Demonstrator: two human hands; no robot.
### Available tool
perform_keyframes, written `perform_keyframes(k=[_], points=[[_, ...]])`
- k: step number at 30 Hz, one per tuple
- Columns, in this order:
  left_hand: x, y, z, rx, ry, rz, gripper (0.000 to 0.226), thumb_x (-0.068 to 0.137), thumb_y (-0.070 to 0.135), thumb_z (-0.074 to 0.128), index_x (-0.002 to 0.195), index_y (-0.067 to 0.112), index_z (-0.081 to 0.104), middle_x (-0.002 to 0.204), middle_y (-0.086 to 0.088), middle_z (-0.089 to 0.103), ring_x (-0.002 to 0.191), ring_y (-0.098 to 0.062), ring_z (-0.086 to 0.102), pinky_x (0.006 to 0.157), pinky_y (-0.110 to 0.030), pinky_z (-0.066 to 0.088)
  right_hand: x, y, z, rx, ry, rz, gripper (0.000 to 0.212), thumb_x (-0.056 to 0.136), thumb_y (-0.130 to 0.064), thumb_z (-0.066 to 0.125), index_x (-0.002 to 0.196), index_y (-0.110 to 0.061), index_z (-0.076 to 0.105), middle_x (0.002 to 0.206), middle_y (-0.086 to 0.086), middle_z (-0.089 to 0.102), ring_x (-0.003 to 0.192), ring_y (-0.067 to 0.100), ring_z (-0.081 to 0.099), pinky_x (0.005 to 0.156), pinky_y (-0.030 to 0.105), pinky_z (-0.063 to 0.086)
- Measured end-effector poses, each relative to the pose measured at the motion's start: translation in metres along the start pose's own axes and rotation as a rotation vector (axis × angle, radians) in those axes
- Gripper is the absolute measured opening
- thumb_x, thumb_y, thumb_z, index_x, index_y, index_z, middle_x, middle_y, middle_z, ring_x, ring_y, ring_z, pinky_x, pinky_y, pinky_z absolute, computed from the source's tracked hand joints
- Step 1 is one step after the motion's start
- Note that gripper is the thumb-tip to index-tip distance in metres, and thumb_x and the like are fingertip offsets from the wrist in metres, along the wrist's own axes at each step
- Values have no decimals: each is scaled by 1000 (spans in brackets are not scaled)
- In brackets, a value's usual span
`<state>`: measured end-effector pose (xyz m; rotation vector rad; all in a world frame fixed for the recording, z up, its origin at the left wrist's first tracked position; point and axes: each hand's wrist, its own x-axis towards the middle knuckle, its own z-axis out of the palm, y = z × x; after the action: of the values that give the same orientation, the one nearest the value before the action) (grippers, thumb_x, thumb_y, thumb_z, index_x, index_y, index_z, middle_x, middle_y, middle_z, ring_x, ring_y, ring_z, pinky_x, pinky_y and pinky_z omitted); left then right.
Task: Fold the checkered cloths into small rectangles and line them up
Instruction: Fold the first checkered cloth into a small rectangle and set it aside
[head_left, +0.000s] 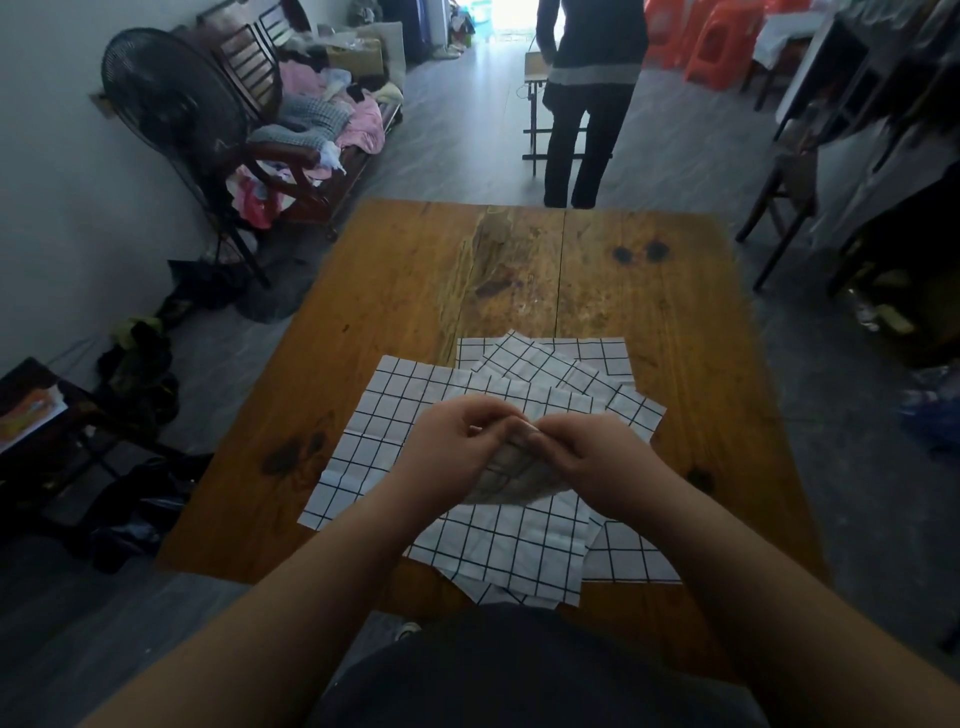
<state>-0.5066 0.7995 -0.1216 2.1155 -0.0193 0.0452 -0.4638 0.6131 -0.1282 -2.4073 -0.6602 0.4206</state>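
From my remote seat I see both hands meet over the near half of the wooden table (519, 260). The left hand (457, 441) has its fingers curled in, and thumb and forefinger pinch the top edge of a bunched checkered cloth (511, 480). The right hand (587, 449) mirrors it, fingers curled and pressed together, pinching the same edge just beside the left fingertips. The two hands almost touch. The gathered cloth hangs down between the wrists in a loose crumpled fold, and I cannot tell whether its lower end touches the cloths under it. Below the hands lies a spread of flat checkered cloths (374, 447), white with a black grid. They overlap at different angles. One reaches toward the table's left edge, others fan out to the right, and one corner hangs over the near edge. None of them is folded small. The far half of the table shows bare wood with dark knots. Beyond it a standing person (587, 93) in dark clothes faces away. To the left stand a black fan (166, 104) and a wooden bench (311, 130) heaped with clothes. Orange plastic stools (711, 41) stand at the back right.
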Motion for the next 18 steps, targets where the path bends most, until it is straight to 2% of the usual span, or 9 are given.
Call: perform_keyframes(k=[3,5,7,11,14,16,18], points=[[3,-4,-6,-27,29,-58,21,95,18,65,88,37,72,88,14,72,90,0,64,83,-30,54,-1,1,-1,11,-18,3,25,102,-39,46,88,-29,64,75,-9,64,74,8,60,75,42,57],[5,-6,-14,-84,43,-102,22,95,19,65,87,37,72,91,9,73,94,-9,67,88,-40,57,-1,3,-2,13,-10,8,26,102,-36,46,86,-26,64,74,-7,63,72,9,59,75,42,56],[7,-8,-24,-140,60,-151,18,95,19,64,88,33,73,94,5,74,95,-15,68,90,-45,58,-2,9,-4,23,5,19,26,103,-35,46,88,-25,65,75,-7,65,72,7,60,76,40,56],[9,-12,-41,-142,122,-169,16,95,19,62,90,29,73,95,4,73,95,-15,67,88,-41,59,-5,22,-9,139,36,65,21,103,-28,49,106,-31,70,91,-18,72,90,-5,65,86,27,54],[9,-11,-43,-58,74,-135,22,96,17,62,87,35,71,92,8,72,91,-11,66,83,-34,57,-7,22,-13,155,103,50,22,102,-27,52,116,-32,68,103,-20,70,90,-3,62,81,23,51],[7,-7,-36,10,25,-101,27,96,16,62,85,40,69,90,11,70,88,-10,65,79,-31,57,-5,17,-12,114,132,14,27,100,-33,54,124,-31,64,114,-22,63,100,-4,55,87,22,46],[6,-2,-27,62,-18,-57,27,96,16,63,86,40,68,89,13,70,87,-5,65,77,-28,56,-2,9,-9,63,92,-6,34,97,-42,54,129,-33,60,120,-23,59,110,-3,51,93,25,44]])
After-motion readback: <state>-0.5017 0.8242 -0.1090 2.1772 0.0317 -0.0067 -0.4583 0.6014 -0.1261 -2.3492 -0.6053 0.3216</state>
